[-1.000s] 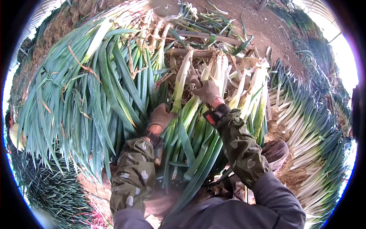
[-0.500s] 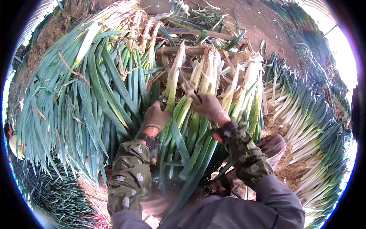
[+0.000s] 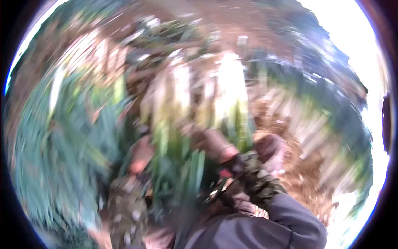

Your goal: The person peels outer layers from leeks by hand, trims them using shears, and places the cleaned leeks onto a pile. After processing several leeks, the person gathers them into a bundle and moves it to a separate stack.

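Note:
The view is heavily smeared by motion. My left hand [image 3: 141,155], in a brown glove, lies against the left side of a bundle of leeks [image 3: 182,108] with white stalks and green leaves. My right hand [image 3: 212,143], also gloved, sits low on the bundle's right side, with a red-marked wrist strap just below it. The blur hides both sets of fingers and whatever they hold. Patterned sleeve covers run down from both wrists.
A large pile of green leek leaves [image 3: 54,141] fills the left side. More leeks [image 3: 315,116] lie at the right on straw. My brown shoe [image 3: 270,151] is beside the right hand. Bare soil [image 3: 232,20] lies at the far side.
The camera has swung sharply, blurring everything. My right hand has dropped from the white stalks toward my body; my left hand has moved down and left along the bundle.

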The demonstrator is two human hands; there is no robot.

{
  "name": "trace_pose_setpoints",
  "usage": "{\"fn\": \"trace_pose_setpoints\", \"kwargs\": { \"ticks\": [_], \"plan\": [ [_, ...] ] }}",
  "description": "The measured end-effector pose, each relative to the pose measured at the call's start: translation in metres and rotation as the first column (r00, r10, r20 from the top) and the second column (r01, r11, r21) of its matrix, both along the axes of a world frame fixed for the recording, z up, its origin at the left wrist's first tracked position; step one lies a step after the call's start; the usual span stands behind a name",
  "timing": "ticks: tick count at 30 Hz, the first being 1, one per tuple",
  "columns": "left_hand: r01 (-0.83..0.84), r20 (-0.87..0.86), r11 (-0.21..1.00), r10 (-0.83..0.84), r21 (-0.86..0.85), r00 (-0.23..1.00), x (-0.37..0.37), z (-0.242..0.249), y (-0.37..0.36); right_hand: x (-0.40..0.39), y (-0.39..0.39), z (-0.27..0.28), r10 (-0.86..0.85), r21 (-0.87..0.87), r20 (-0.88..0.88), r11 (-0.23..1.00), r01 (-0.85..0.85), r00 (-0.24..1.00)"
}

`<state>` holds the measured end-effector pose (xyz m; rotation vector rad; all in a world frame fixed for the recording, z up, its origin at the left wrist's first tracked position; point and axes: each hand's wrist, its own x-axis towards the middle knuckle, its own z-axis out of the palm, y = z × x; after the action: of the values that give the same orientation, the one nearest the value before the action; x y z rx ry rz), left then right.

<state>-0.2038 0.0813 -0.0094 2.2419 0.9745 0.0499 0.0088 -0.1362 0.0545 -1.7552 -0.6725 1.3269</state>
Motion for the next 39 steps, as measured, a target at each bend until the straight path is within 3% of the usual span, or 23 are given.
{"fn": "trace_pose_setpoints", "kwargs": {
  "ticks": [1,2,3,5,7,8,9,11,12,18,21,25,26,27,29,30,32,34,35,36,39],
  "plan": [
    [0.025,0.042,0.998,-0.023,-0.065,0.999,-0.003,-0.012,0.005,-0.009,0.0,-0.004,-0.34,-0.081,-0.576,0.929,0.362,0.743],
    [0.041,0.072,0.988,-0.031,-0.146,0.997,-0.005,-0.022,0.016,-0.011,-0.003,0.007,-0.043,0.06,-0.102,0.997,0.05,0.994],
    [0.045,0.091,0.967,-0.023,-0.249,0.996,-0.011,-0.039,0.029,-0.014,-0.007,0.019,0.169,0.007,0.465,0.981,-0.194,0.869],
    [0.036,0.133,0.908,0.021,-0.416,0.991,-0.018,-0.077,0.032,-0.014,-0.009,0.013,0.088,0.027,0.467,0.993,-0.114,0.88],
    [0.082,0.275,0.871,0.062,-0.484,0.96,-0.008,-0.066,0.008,-0.016,-0.008,0.024,0.114,0.037,0.531,0.987,-0.158,0.839],
    [0.102,0.287,0.835,0.07,-0.541,0.955,-0.013,-0.127,0.024,-0.019,-0.008,0.028,0.132,0.037,0.562,0.982,-0.184,0.817],
    [0.106,0.278,0.848,0.05,-0.52,0.959,-0.011,-0.114,0.01,-0.024,-0.01,0.026,0.112,0.177,0.513,0.956,-0.233,0.851],
    [0.081,0.205,0.896,0.012,-0.437,0.979,0.0,-0.088,-0.007,-0.036,0.0,0.018,0.172,0.155,0.465,0.95,-0.271,0.868],
    [0.07,0.169,0.913,-0.001,-0.402,0.986,0.002,-0.075,-0.011,-0.039,0.003,0.046,0.08,0.234,0.556,0.94,-0.247,0.828],
    [0.042,0.124,0.964,-0.009,-0.264,0.992,-0.003,-0.028,-0.01,-0.049,0.064,0.038,0.139,0.182,0.586,0.938,-0.296,0.799],
    [-0.057,0.162,0.975,0.092,-0.213,0.983,-0.019,-0.004,0.006,-0.046,0.074,0.053,0.028,0.162,0.499,0.979,-0.126,0.866],
    [-0.235,0.312,0.963,0.266,-0.133,0.912,-0.042,0.022,0.036,-0.054,0.082,0.022,0.175,0.117,0.516,0.955,-0.272,0.839],
    [-0.258,0.334,0.962,0.273,-0.09,0.902,-0.045,0.027,0.039,-0.053,0.075,0.025,0.214,0.182,0.487,0.924,-0.337,0.847],
    [-0.26,0.299,0.966,0.247,0.005,0.922,-0.054,0.035,0.041,-0.055,0.07,0.026,0.209,0.241,0.47,0.904,-0.352,0.858],
    [-0.216,0.167,0.954,0.183,0.207,0.969,-0.058,0.04,0.034,-0.063,0.073,0.026,0.344,0.065,0.591,0.881,-0.468,0.73],
    [-0.182,0.077,0.935,0.166,0.303,0.983,-0.059,0.038,0.035,-0.063,0.07,0.013,0.308,0.219,0.464,0.868,-0.445,0.831],
    [-0.13,-0.056,0.884,0.173,0.449,0.983,-0.062,0.021,0.036,-0.063,0.077,0.023,0.283,0.089,0.49,0.924,-0.371,0.824],
    [-0.199,-0.03,0.792,0.264,0.578,0.964,-0.056,0.01,0.029,-0.059,0.084,0.019,0.169,0.109,0.515,0.96,-0.26,0.841],
    [-0.249,-0.164,0.846,0.362,0.471,0.918,-0.043,0.038,0.019,-0.059,0.084,0.024,0.217,0.066,0.529,0.953,-0.295,0.82],
    [-0.249,-0.188,0.824,0.388,0.508,0.902,-0.041,0.037,0.017,-0.06,0.083,0.021,0.257,0.073,0.54,0.934,-0.349,0.801],
    [-0.314,-0.108,0.745,0.457,0.588,0.883,-0.034,0.01,0.035,-0.06,0.076,0.016,0.254,0.105,0.524,0.928,-0.358,0.813]
  ]
}}
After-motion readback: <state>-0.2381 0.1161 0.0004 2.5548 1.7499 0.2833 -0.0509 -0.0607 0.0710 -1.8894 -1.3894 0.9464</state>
